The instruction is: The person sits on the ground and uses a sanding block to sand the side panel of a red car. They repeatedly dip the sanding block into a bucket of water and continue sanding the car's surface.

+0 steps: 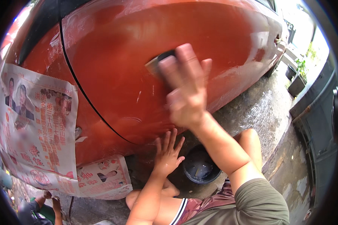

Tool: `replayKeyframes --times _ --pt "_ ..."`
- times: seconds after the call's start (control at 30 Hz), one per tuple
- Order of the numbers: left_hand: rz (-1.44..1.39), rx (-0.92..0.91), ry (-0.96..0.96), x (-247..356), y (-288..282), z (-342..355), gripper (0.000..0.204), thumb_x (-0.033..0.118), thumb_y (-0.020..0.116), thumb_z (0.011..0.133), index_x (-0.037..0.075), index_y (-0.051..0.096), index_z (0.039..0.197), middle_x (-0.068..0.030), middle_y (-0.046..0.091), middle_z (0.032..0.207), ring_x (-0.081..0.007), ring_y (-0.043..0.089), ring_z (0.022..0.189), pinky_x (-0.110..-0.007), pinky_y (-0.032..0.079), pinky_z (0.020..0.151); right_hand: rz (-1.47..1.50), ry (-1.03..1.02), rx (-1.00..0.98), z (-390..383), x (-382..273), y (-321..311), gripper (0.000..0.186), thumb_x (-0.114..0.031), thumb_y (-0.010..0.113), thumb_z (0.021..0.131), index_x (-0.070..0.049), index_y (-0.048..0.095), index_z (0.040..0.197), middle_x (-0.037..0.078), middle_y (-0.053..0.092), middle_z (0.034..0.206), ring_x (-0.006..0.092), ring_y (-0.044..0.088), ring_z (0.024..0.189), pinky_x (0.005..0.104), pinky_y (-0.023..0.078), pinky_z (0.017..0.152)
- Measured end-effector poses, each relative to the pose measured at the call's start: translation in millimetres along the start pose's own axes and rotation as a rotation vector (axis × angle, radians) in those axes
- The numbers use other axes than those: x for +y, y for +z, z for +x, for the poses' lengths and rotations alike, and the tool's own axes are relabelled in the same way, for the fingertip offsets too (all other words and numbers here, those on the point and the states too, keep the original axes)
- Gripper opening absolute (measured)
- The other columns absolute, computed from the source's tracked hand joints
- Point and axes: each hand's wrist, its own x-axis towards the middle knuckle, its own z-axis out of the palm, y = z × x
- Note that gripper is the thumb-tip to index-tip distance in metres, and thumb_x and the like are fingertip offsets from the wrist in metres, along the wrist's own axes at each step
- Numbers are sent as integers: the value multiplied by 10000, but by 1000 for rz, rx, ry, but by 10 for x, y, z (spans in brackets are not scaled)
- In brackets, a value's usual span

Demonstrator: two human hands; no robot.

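An orange car panel (pixel 112 56), wet and streaked with whitish residue, fills the upper middle. My right hand (pixel 187 90), smeared by motion, presses a sanding block (pixel 159 62) against it. Dark on top with a tan edge, the block lies partly hidden under my fingers. Lower down, my left hand (pixel 168 154) is open with its fingers spread, the fingertips at the panel's bottom edge and nothing held in it. Just right of that hand, a black basin (pixel 201 167) of water stands on the ground, with a small light piece in it.
Printed newspaper sheets (pixel 45 123) cover the car's left end, beyond a dark curved panel gap (pixel 79 84). Wet concrete (pixel 266 108) runs along the right, beside a grey metal gate (pixel 319 108) and potted plants (pixel 300 75). Another person (pixel 39 210) crouches at lower left.
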Motion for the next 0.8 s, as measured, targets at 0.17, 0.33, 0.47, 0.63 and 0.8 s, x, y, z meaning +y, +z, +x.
replayKeyframes --times 0.17,0.33,0.47,0.63,0.8 --pt "-242 -361 34 72 134 -17 838 514 702 952 190 367 1649 -198 87 1768 -417 84 1629 -603 171 1294 371 637 656 -44 321 -239 544 -206 339 1056 44 540 1495 163 562 1516 267 523 1393 399 377 1190" --pt "-288 -400 17 53 199 -37 807 532 659 979 172 374 1642 -224 281 1714 -410 284 1578 -593 234 1276 1252 712 919 26 275 -413 543 -359 453 1118 -40 475 1558 144 567 1487 303 566 1357 499 466 1141" --pt "-247 -395 -10 34 162 -54 801 536 644 987 156 376 1639 -227 332 1691 -417 329 1554 -592 241 1273 626 570 816 136 251 -370 484 -302 559 1113 -62 504 1530 151 555 1503 344 583 1334 565 498 1120" --pt "-235 -460 -24 89 116 -14 808 538 634 993 152 357 1646 -224 344 1685 -413 338 1550 -592 235 1275 -103 163 156 162 53 -26 531 -40 577 966 -33 515 1493 214 491 1537 473 361 1502 609 224 1252" --pt "-247 -409 -27 98 114 -4 806 531 642 988 157 362 1645 -217 353 1683 -416 348 1543 -611 237 1266 -226 367 216 85 210 -25 604 -70 608 941 -106 498 1533 189 413 1622 465 218 1585 639 55 1272"
